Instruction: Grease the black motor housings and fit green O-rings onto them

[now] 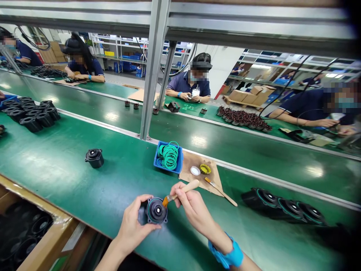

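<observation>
My left hand (134,222) grips a round black motor housing (157,211) by its side on the green bench, thumb and fingers curved round it. A green ring runs round the housing's top, and a metal shaft shows at its centre. In my right hand (191,203) is a small brush (184,189) with a pale wooden handle, held like a pen. Its orange bristles touch the rim of the housing near the green ring. A blue band circles my right wrist.
A blue bin (168,158) of green rings stands beyond my hands. Cardboard (186,180) bears a yellow-rimmed jar (205,168), a white lid (195,171) and a second brush (221,191). Housings stand left (95,158) and right (290,209); a metal post (149,86) rises ahead. Co-workers sit opposite.
</observation>
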{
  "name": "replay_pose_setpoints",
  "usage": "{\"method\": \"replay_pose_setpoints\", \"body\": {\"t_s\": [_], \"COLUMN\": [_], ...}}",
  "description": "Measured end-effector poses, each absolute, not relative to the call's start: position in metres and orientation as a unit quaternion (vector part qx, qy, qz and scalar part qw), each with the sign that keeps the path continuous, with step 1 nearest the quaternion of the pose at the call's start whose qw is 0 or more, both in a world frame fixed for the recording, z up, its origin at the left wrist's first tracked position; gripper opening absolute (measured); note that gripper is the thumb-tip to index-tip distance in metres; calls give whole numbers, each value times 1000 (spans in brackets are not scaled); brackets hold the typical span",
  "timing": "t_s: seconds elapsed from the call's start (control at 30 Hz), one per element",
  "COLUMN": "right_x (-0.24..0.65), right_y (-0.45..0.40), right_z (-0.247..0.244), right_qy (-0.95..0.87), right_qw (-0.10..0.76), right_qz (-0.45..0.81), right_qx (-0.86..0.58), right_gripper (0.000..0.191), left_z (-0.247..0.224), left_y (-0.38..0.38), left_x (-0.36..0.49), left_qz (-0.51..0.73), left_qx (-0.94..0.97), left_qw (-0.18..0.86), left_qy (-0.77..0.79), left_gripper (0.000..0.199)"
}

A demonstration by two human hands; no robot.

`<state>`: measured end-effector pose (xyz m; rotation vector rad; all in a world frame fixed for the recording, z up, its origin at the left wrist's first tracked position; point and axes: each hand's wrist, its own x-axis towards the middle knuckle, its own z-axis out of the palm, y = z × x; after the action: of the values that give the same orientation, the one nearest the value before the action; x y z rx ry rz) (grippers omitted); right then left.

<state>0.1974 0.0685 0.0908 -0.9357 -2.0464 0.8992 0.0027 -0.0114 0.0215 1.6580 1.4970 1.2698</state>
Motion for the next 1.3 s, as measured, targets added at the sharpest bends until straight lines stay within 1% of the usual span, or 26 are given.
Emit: {"method": "replay_pose_setpoints", "body": {"t_s": [0.1, 0.2, 0.33, 0.47, 0.57, 0.73, 0.83, 1.0, 1.13, 1.23, 1.3], "right_x": [194, 192, 194, 202, 203, 201, 200, 197, 192, 189, 188], "right_y": [69, 67, 64, 59, 54, 48, 45, 43, 42, 39, 37], "right_z": [96, 97, 97, 99, 104, 111, 114, 115, 118, 121, 122], "right_qy": [-806, -801, -759, -736, -743, -766, -778, -789, -803, -817, -827], "right_qw": [355, 360, 400, 454, 470, 464, 449, 435, 432, 426, 420], "right_qz": [336, 362, 397, 351, 309, 256, 237, 222, 217, 215, 213], "right_qx": [-333, -312, -326, -359, -362, -364, -370, -373, -349, -324, -309], "right_gripper": [60, 58, 55, 54, 56, 58, 59, 61, 60, 55, 47], "left_z": [21, 22, 21, 21, 22, 29, 32, 28, 27, 29, 31], "left_y": [-12, -12, -13, -14, -15, -16, -16, -18, -18, -17, -17], "left_x": [3, 3, 4, 7, 9, 14, 15, 18, 19, 20, 21], "left_qz": [475, 484, 503, 514, 512, 506, 499, 488, 479, 474, 470], "left_qx": [627, 636, 662, 682, 686, 705, 715, 723, 728, 726, 726], "left_qw": [281, 266, 225, 176, 159, 137, 129, 129, 135, 139, 145], "left_qy": [550, 539, 507, 490, 491, 478, 472, 471, 472, 478, 481], "left_gripper": [72, 75, 75, 67, 60, 47, 43, 41, 42, 44, 43]}}
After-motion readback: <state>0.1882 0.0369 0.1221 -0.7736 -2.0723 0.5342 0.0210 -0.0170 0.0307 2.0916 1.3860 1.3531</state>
